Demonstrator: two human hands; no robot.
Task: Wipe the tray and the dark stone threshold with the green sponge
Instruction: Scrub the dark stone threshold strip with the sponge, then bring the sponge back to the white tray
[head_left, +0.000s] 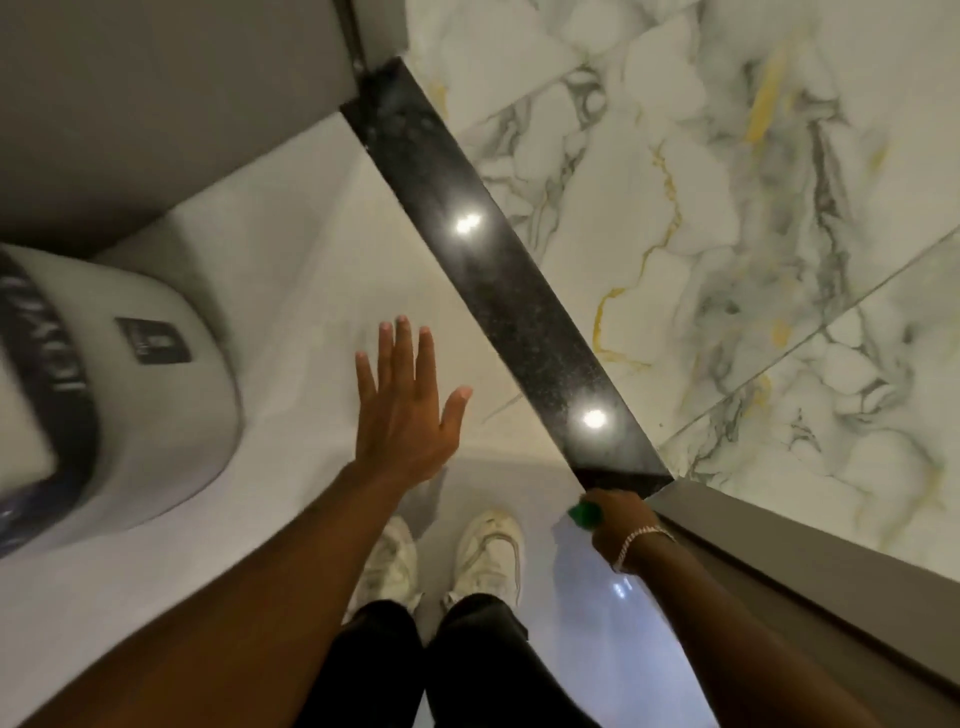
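Head view, looking steeply down. A long, polished dark stone threshold (498, 270) runs diagonally from the upper centre of the frame to the lower right of centre, with 2 bright ceiling-light reflections on its surface. To its right lies a white marble floor with grey and yellow veins (727, 208); to its left, a plain pale floor (291, 270). The right hand (621, 519), wearing a silver chain bracelet (641, 540) at the wrist, sits at the near end of the threshold, its fingers curled closed around a bright green sponge (584, 513), of which only a small part shows; the sponge lies at the threshold's near left corner, though actual contact with the stone cannot be judged. The left hand (410, 410) is spread flat and empty, fingers extended and apart, over the pale floor left of the threshold. A grey rounded appliance with a dark band and a small black label (150, 374) fills the left edge. At the bottom centre are 2 white sneakers (441, 556) and black trouser legs (441, 665). A grey door frame edge (810, 571) runs along the lower right. No tray is distinguishable.
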